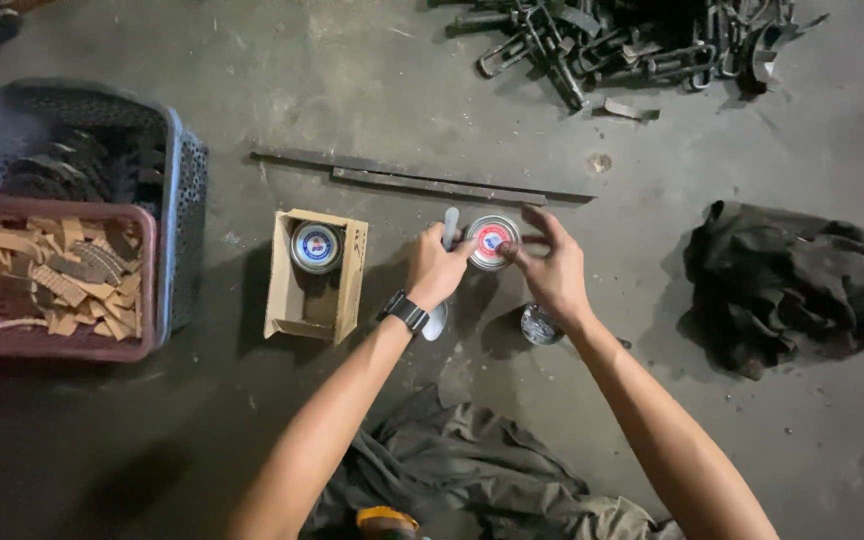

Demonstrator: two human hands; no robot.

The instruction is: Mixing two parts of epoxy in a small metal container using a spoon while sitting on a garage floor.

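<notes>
My left hand, a black watch on its wrist, grips a thin grey tool that stands beside a small round tin with a red and blue lid. My right hand touches that tin's lid at its right edge, fingers pinched on the rim. The tin is held above the concrete floor. A small round metal lid or can lies on the floor under my right wrist.
An open cardboard box to the left holds a similar tin. Pink basket of tan curved strips and a blue basket sit far left. Flat metal bars, a metal parts pile, dark cloth lie around.
</notes>
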